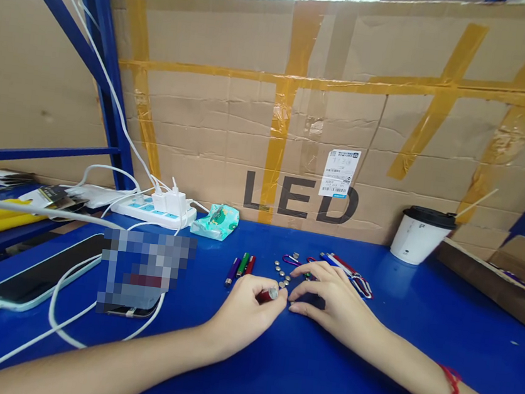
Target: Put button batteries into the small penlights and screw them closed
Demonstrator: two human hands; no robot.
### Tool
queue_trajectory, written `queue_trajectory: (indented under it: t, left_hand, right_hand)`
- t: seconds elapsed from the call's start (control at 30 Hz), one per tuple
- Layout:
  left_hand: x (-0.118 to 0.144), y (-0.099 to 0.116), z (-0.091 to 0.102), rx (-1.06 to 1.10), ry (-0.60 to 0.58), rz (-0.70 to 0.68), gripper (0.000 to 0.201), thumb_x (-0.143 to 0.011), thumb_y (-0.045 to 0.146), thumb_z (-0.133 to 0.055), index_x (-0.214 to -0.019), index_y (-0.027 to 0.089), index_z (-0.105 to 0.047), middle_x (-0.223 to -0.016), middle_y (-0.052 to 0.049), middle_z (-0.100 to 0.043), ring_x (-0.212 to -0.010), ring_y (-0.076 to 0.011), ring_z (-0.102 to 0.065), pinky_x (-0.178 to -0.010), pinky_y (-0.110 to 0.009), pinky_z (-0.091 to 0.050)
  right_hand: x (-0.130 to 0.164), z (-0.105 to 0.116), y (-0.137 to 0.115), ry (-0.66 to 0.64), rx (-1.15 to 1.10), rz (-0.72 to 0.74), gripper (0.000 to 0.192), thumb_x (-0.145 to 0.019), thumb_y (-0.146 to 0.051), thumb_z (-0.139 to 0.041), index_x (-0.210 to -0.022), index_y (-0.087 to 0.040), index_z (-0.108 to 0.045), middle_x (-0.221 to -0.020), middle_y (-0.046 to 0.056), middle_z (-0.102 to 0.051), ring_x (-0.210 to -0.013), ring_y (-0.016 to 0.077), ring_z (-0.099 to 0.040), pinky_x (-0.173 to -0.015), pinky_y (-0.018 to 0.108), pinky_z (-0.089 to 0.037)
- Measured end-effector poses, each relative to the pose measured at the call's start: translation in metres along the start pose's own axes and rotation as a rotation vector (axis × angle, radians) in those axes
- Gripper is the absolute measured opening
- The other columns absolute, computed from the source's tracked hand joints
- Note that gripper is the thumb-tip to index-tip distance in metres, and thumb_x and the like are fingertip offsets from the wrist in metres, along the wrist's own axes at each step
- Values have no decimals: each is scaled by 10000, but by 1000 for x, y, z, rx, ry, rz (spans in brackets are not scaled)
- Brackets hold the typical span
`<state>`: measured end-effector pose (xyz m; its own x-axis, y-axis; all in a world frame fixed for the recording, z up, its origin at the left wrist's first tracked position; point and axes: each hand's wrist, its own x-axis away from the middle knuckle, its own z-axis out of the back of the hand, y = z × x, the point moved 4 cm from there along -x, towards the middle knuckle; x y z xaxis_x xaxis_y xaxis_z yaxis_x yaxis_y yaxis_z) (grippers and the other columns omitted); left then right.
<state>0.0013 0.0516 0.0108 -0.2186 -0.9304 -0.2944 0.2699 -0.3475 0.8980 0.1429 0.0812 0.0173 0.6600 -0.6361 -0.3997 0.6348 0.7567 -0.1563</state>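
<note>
Left hand (250, 306) closed around a small red torch body (267, 295), metal end facing right, held just above the blue counter (299, 378). Right hand (327, 296) holding nothing, fingers spread and tips down on the counter, next to the cluster of button cells (282, 274).

To do this well, I think: keep the torch end level and steady, pick one cell at a time with fingertips, check which face goes in before seating it. Loose cells roll, so keep them bunched.

Pose: both forearms come in low from the bottom edge, hands nearly touching at centre. Left wrist bent inward; right palm down.

Three more small torches (241, 265) lie just beyond my left hand; carabiner clips (352, 277) lie beyond the right.
</note>
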Motion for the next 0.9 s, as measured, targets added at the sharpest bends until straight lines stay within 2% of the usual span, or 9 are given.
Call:
queue_trajectory:
  t: [0.13, 0.23, 0.53, 0.6, 0.77, 0.9]
  left_hand:
    - [-1, -1, 0, -5, 13, 1, 377, -754, 327, -444, -481, 195, -220, -494, 67, -181, -472, -69, -178, -447, -238, -156]
    - [0, -1, 0, -15, 11, 0, 377, -755, 329, -442, -484, 194, -218, -497, 66, -178, -473, -67, -181, -446, -234, -159]
    - [0, -4, 1, -50, 28, 21, 374, -754, 328, -455, -491, 194, -226, -496, 67, -197, -481, -76, -208, -459, -237, -164]
    - [-1, -5, 2, -60, 54, 36, 343, -755, 323, -461, -507, 191, -265, -506, 67, -239, -496, -82, -241, -471, -233, -188]
    - [-1, -7, 1, -32, 41, 58, 234, -787, 319, -454, -615, 187, -365, -571, 63, -324, -546, -98, -315, -510, -222, -248]
    - [-2, -6, -2, -68, -26, 47, 294, -820, 331, -404, -568, 188, -351, -534, 62, -287, -518, -101, -285, -491, -235, -220]
  right_hand:
    - [0, 1, 2, -38, -23, -31, 159, -778, -399, -624, -774, -249, -677, -1028, 50, -616, -1022, 248, -531, -894, 484, -375]
    - [0, 1, 3, -19, -50, -40, 185, -774, -424, -619, -758, -247, -670, -1006, 44, -618, -1003, 238, -540, -893, 473, -378]
    - [-1, 1, 2, 2, -32, 13, 134, -774, -375, -635, -737, -252, -675, -1000, 39, -630, -977, 237, -550, -871, 465, -392]
    - [-1, 5, 1, 74, -37, 30, 105, -781, -330, -637, -736, -238, -662, -959, 40, -645, -929, 225, -570, -854, 453, -409]
    - [3, 24, -5, 419, -147, 61, 45, -807, -238, -610, -782, -205, -629, -740, 20, -672, -716, 170, -603, -704, 333, -488]
    - [6, 28, -19, 521, -215, 127, 85, -793, -135, -612, -816, -208, -650, -730, 6, -687, -665, 144, -617, -641, 273, -504]
